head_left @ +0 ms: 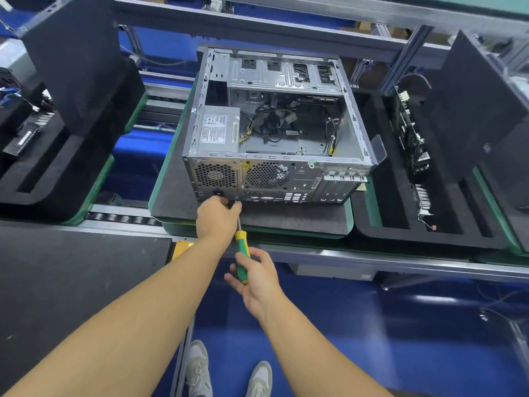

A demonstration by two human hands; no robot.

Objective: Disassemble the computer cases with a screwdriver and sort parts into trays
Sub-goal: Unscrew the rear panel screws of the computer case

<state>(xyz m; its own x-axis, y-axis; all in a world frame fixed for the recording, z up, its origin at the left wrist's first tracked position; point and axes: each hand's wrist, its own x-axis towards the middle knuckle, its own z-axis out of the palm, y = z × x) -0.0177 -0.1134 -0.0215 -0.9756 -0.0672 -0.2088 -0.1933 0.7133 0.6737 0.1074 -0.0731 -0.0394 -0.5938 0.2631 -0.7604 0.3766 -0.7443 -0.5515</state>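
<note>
An open grey computer case lies on a dark pad with a green rim, its rear panel facing me. Inside sit a power supply at the left and loose cables. A green and yellow screwdriver points up at the lower rear edge of the case, near the power socket. My right hand grips its handle. My left hand is at the tip end, fingers curled around the shaft against the case.
A black foam tray on the right holds a circuit board and a small heatsink part, with a black side panel leaning in it. Another foam tray with a panel is on the left. A metal rail runs along the front.
</note>
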